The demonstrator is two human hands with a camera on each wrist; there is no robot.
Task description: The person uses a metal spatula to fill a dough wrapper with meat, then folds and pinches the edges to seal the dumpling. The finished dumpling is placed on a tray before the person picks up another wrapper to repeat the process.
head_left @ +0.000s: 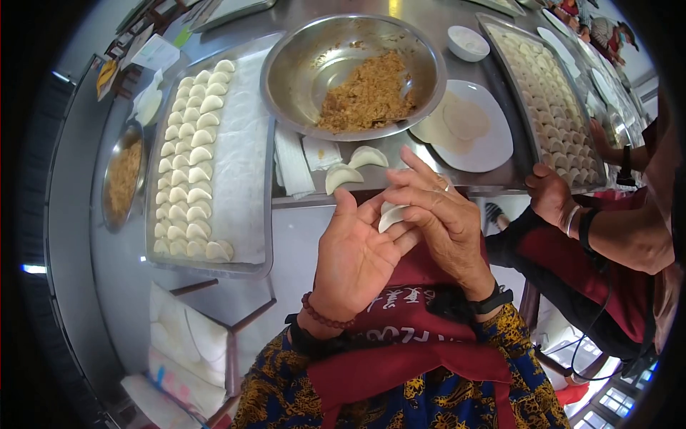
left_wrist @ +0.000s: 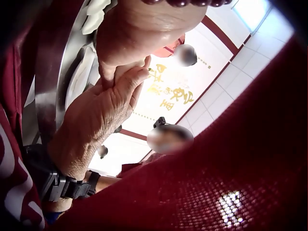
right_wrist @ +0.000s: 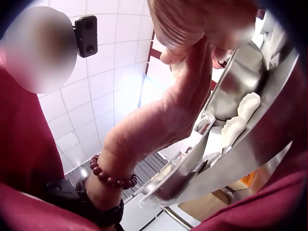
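Observation:
A small white dumpling (head_left: 391,217) lies across the fingers of my left hand (head_left: 359,259), whose palm is turned up with the thumb out to the side. From the right, my right hand (head_left: 451,227) reaches over and pinches the dumpling's edge between thumb and fingers, covering part of it. In the right wrist view the left hand (right_wrist: 187,86) is under the right hand (right_wrist: 192,21), and the dumpling is mostly hidden. Just beyond the hands, two folded dumplings (head_left: 343,176) sit at the table's near edge.
A steel bowl (head_left: 293,43) of brown filling stands ahead, beside a white plate (head_left: 493,146) with round wrappers. Left is a tray (head_left: 246,207) with rows of dumplings; another full tray (head_left: 557,107) is at right. Another person's hand (head_left: 554,196) is close on the right.

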